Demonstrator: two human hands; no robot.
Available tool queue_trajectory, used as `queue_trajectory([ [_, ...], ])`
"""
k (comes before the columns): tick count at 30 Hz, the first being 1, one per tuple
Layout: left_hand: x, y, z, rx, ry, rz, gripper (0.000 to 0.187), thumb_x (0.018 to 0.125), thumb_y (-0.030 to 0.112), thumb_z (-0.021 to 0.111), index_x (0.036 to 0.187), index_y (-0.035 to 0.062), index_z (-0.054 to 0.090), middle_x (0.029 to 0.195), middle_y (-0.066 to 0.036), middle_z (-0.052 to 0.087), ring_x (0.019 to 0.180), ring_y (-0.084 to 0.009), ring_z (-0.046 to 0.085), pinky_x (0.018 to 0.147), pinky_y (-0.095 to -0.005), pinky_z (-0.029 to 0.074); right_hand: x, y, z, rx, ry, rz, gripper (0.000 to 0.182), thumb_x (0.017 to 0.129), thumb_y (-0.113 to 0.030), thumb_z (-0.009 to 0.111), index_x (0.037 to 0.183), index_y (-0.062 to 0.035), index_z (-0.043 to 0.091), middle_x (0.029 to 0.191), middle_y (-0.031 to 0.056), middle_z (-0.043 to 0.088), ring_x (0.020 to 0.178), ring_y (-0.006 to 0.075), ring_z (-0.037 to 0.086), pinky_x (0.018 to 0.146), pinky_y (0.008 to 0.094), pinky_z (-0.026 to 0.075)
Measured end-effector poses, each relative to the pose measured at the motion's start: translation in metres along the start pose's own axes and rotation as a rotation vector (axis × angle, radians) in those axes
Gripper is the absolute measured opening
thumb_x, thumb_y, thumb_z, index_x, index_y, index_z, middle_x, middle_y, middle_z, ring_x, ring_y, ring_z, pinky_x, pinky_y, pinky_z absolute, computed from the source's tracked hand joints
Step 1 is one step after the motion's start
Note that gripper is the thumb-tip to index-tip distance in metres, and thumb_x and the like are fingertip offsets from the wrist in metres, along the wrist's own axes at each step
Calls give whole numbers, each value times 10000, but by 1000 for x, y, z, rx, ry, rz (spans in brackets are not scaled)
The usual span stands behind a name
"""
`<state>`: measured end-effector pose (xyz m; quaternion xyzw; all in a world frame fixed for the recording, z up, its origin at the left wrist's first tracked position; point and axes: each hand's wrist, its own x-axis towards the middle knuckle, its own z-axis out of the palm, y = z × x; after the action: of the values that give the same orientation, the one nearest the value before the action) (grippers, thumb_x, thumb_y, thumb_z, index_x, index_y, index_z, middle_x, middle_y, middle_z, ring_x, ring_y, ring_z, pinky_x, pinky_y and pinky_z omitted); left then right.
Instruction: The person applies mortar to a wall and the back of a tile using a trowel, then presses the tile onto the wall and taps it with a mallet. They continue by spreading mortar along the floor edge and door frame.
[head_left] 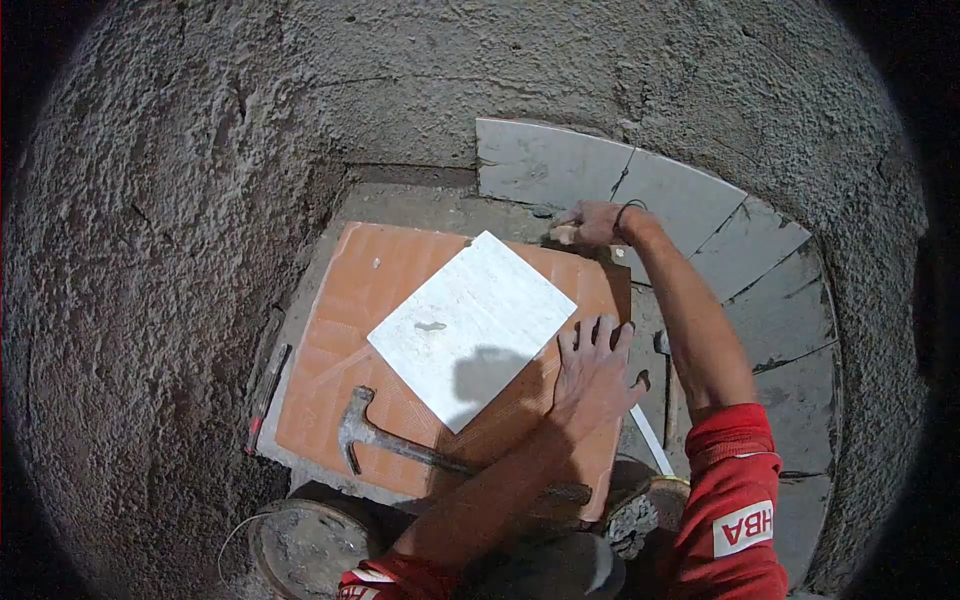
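Note:
My left hand (597, 372) lies with fingers spread on a large orange ribbed tile (322, 345), beside the right edge of a smaller white tile (470, 310). That white tile rests at an angle on the orange one and has a grey smudge on it. Farther off, my right hand (592, 224) is closed at the foot of the grey wall tiles (550, 163); what its fingers hold, if anything, I cannot make out. A claw hammer (362, 432) lies on the orange tile, its handle passing under my left forearm.
Rough cement walls (190, 200) surround the spot. Buckets (310, 540) with grey residue stand near me. Along the left edge lies a narrow dark tool with a red end (256, 428). A white strip (650, 440) sits right of the orange tile.

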<state>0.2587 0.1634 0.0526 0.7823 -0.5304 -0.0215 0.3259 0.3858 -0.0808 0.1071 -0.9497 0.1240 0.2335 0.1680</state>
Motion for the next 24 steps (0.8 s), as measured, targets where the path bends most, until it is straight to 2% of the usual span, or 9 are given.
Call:
queue_trajectory([
  [2, 0, 0, 3, -4, -8, 8, 826, 782, 488, 770, 1402, -20, 568, 1320, -166, 513, 1258, -345, 432, 1026, -530, 340, 5, -2, 7, 52, 38, -9, 543, 964, -372, 647, 1474, -187, 610, 1361, 147, 696, 1225, 340, 646, 1066, 447, 494],
  [6, 1, 0, 2, 6, -2, -2, 837, 765, 472, 790, 1403, -20, 563, 1334, -168, 515, 1267, -339, 435, 1040, -526, 338, 14, 2, 18, 108, 61, 35, 539, 990, -437, 632, 1462, -177, 622, 1411, 146, 663, 1288, 343, 609, 1105, 457, 466],
  [9, 1, 1, 1, 5, 1, -6, 841, 750, 455, 808, 1405, -11, 561, 1335, -161, 520, 1265, -332, 441, 1040, -521, 340, 15, 3, 25, 220, 42, -31, 562, 997, -476, 625, 1460, -158, 620, 1456, 149, 628, 1331, 343, 578, 1134, 466, 440],
  [11, 2, 4, -1, 4, 8, -7, 844, 741, 448, 818, 1406, -4, 561, 1333, -156, 522, 1261, -328, 444, 1036, -517, 343, 12, 5, 28, 199, 138, -70, 563, 1003, -484, 616, 1464, -160, 617, 1471, 148, 615, 1346, 342, 564, 1155, 468, 422],
  [12, 2, 5, -3, 21, 2, -11, 838, 734, 448, 824, 1399, 7, 566, 1327, -148, 525, 1254, -324, 448, 1030, -513, 346, 19, 10, 35, 134, 244, -105, 565, 1017, -497, 583, 1453, -140, 622, 1449, 159, 631, 1334, 350, 575, 1142, 472, 430],
  [16, 1, 8, -4, 42, 51, 0, 814, 730, 468, 825, 1375, 34, 583, 1295, -130, 536, 1227, -315, 461, 1014, -503, 355, 7, 11, 18, 258, 270, -111, 574, 1028, -499, 544, 1442, -110, 622, 1421, 178, 648, 1304, 352, 597, 1129, 482, 431],
  [18, 1, 10, -7, 48, 43, -5, 800, 735, 475, 821, 1367, 41, 589, 1286, -127, 542, 1220, -317, 466, 1014, -503, 355, -3, 14, 3, 216, 316, -161, 681, 1007, -629, 504, 1484, -149, 583, 1482, 239, 539, 1404, 406, 484, 1206, 501, 348],
  [22, 0, 8, -2, 68, 65, 2, 720, 795, 473, 766, 1352, 45, 605, 1285, -142, 558, 1216, -333, 477, 1016, -515, 357, -42, 19, -15, 187, 395, -101, 711, 1002, -644, 495, 1477, -121, 583, 1382, 234, 615, 1310, 372, 564, 1152, 465, 402],
  [24, -2, 11, -8, 78, 49, 2, 693, 839, 472, 717, 1354, 23, 604, 1304, -167, 566, 1248, -356, 475, 1029, -543, 355, -111, -1, -30, 366, 382, -139, 701, 1012, -610, 521, 1458, -73, 581, 1298, 209, 667, 1203, 316, 628, 1072, 425, 457],
])
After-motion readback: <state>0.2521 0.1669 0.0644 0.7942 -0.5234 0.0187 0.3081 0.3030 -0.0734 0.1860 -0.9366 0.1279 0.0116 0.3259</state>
